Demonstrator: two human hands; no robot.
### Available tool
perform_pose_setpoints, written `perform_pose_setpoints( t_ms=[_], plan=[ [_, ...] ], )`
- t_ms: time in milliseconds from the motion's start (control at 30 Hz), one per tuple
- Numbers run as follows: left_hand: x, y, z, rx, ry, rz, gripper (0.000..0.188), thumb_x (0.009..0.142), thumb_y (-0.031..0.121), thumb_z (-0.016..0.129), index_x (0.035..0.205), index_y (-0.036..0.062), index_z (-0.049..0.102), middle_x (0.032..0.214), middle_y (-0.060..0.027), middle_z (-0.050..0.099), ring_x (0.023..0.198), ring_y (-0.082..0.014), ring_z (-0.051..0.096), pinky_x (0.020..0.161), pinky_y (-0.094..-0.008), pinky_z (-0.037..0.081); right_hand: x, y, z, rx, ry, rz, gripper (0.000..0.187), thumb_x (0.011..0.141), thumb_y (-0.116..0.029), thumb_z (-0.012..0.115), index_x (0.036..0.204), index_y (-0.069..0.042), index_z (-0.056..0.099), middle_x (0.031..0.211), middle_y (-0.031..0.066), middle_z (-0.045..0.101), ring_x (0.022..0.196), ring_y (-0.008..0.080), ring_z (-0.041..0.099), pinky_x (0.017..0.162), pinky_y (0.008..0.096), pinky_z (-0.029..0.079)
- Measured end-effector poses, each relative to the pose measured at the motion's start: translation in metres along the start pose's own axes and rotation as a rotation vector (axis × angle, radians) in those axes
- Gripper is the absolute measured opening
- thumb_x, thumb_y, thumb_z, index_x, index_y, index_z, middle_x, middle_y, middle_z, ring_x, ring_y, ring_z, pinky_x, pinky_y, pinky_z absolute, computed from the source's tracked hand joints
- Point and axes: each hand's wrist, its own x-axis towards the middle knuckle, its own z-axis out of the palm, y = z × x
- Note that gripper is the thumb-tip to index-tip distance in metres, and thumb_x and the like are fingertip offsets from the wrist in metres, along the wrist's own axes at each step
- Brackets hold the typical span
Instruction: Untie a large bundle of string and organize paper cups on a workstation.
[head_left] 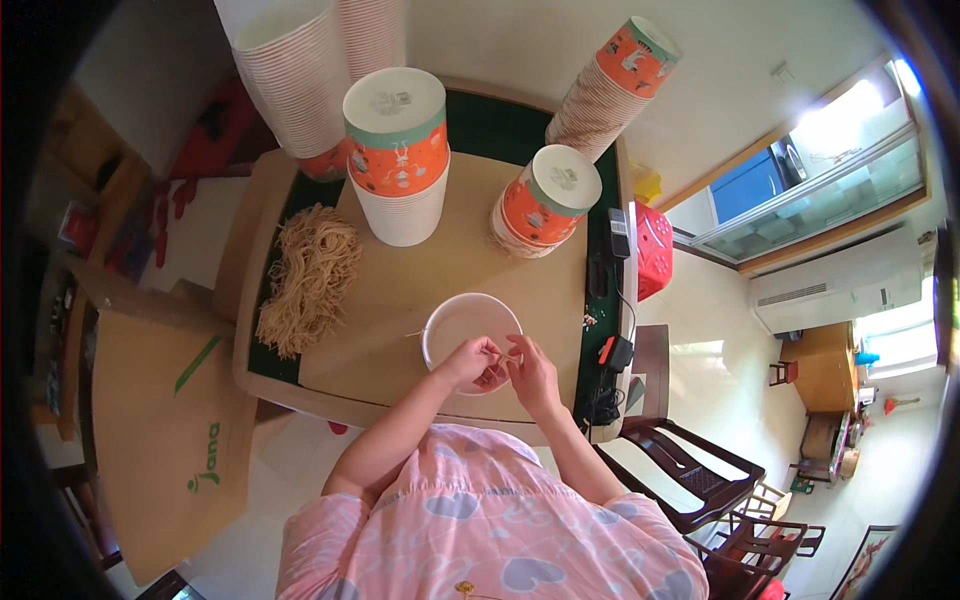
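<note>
A white paper bucket (pixel 468 312) stands with its mouth upward near the table's front edge. Over its near rim, my left hand (pixel 472 364) and my right hand (pixel 534 380) meet with pinched fingers. Between them runs a thin tan cord (pixel 503 358), mostly hidden by the fingertips. A short cord end pokes out of the bucket's left side. To the left lies a loose bundle of tan cords (pixel 312 275).
Behind the bucket stand an upside-down stack of orange-and-green paper buckets (pixel 398 160) and a shorter stack (pixel 543 205). Taller stacks (pixel 622 85) rise farther back. Chargers and cables (pixel 615 352) line the right edge. A cardboard box (pixel 165 430) stands at left, a dark wooden chair (pixel 690 465) at right.
</note>
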Motion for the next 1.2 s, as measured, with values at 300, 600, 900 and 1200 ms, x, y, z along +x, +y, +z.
perform_pose_setpoints(
  t_ms=[300,600,900,1200],
  plan=[
    [-0.011,0.007,0.008,-0.019,0.02,0.146,0.016,0.084,0.003,0.053,0.1,0.0057,0.053,0.065,0.0006,0.051,0.049,-0.0055,0.045,0.042,-0.0211,0.034,-0.001,0.016,0.01,0.328,-0.059,0.145,0.034,0.08,0.001,0.059,0.112,-0.007,0.051,0.081,0.0062,0.061,0.069,0.0105,0.057,0.061,0.0232,0.046],
    [-0.001,-0.004,0.019,0.357,0.161,0.402,0.012,0.076,0.01,0.069,0.085,0.0031,0.064,0.056,0.0045,0.051,0.053,-0.0018,0.045,0.049,-0.0195,0.037,-0.004,0.021,0.004,0.959,0.021,0.357,0.034,0.08,0.0,0.062,0.111,-0.003,0.049,0.084,0.005,0.062,0.072,0.0096,0.055,0.062,0.0209,0.043],
    [0.0,-0.007,0.018,0.394,0.196,0.443,0.013,0.072,0.016,0.068,0.076,0.0039,0.068,0.06,-0.0048,0.062,0.055,-0.0078,0.054,0.054,-0.0249,0.045,0.024,0.011,-0.043,0.444,0.141,-0.058,0.026,0.075,0.0,0.065,0.099,-0.005,0.057,0.09,0.0041,0.059,0.079,0.0151,0.055,0.07,0.0254,0.045],
    [-0.005,0.003,0.022,0.464,0.253,0.514,0.013,0.072,0.015,0.069,0.074,0.0026,0.065,0.063,-0.0086,0.062,0.057,-0.0119,0.058,0.055,-0.027,0.046,0.033,-0.005,-0.058,-0.174,-0.27,-0.311,0.008,0.075,-0.006,0.063,0.083,-0.003,0.06,0.077,0.0104,0.059,0.076,0.0295,0.057,0.068,0.0371,0.046]
  ],
)
